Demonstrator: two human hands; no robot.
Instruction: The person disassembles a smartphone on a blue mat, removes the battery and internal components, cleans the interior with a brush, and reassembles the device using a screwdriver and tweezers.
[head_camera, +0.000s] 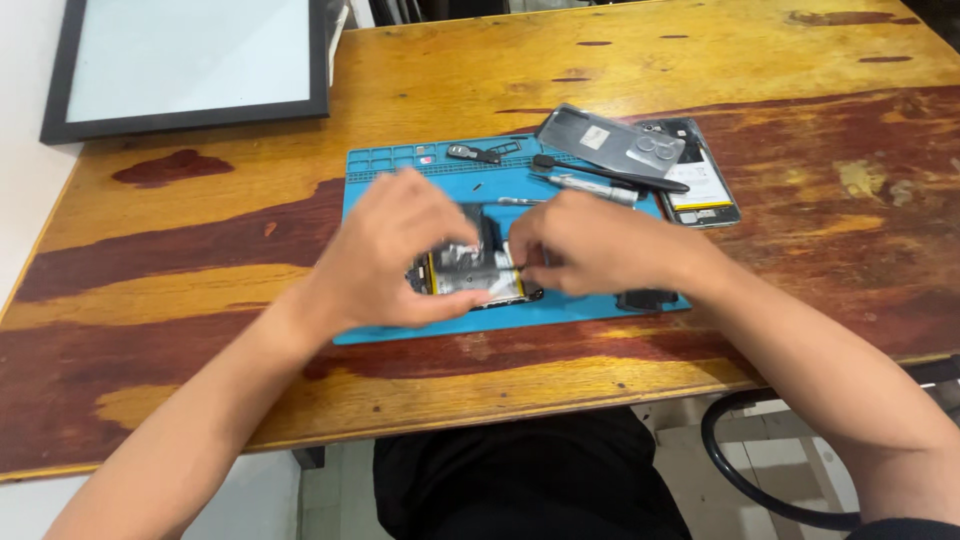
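Note:
An opened phone (475, 270) with its insides showing lies on a blue work mat (390, 180). My left hand (395, 255) curls around the phone's left side and holds it down. My right hand (590, 245) is at the phone's right edge with fingers pinched together on it; the frame is blurred, so whether it holds a small tool is unclear. Both hands cover much of the phone.
Behind the hands lie a grey phone back cover (610, 140), a second opened phone (700, 180), a black spudger (610, 172), a silver screwdriver (585, 185) and small parts (475, 153). A black-framed panel (185, 65) sits far left on the wooden table (180, 250). A black cable (740, 460) loops below the table's edge.

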